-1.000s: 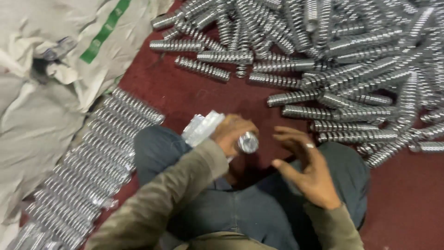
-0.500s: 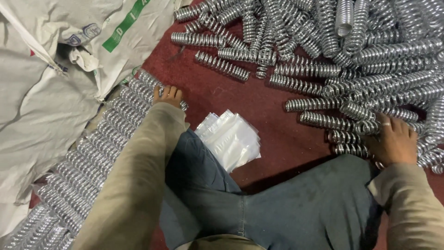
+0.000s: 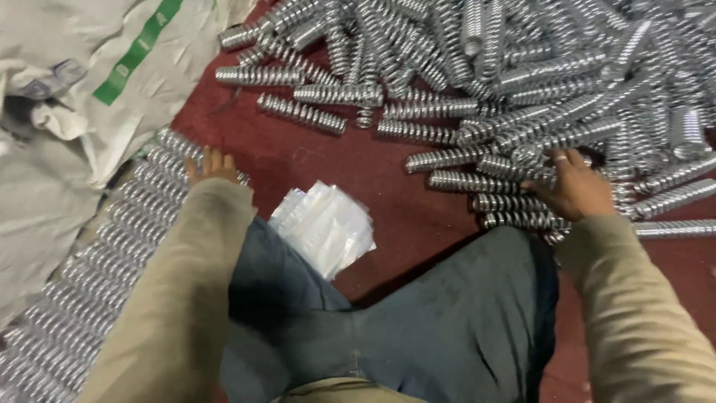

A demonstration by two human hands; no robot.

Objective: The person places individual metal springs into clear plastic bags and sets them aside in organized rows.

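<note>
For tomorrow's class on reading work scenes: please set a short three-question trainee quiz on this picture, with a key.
1. True or false: the left hand rests on the neat row of springs.
2. Where does the right hand reach? A) white sack B) loose spring pile C) knee
3. What lies on the red floor between the hands?

Key: 1 true. 2 B, the loose spring pile. 3 a stack of clear plastic bags.

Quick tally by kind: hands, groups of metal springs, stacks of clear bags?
Bare hands: 2 (left hand, right hand)
Groups of shiny coiled metal springs: 2 (loose heap, neat row)
Stacks of clear plastic bags: 1
Total: 5
</note>
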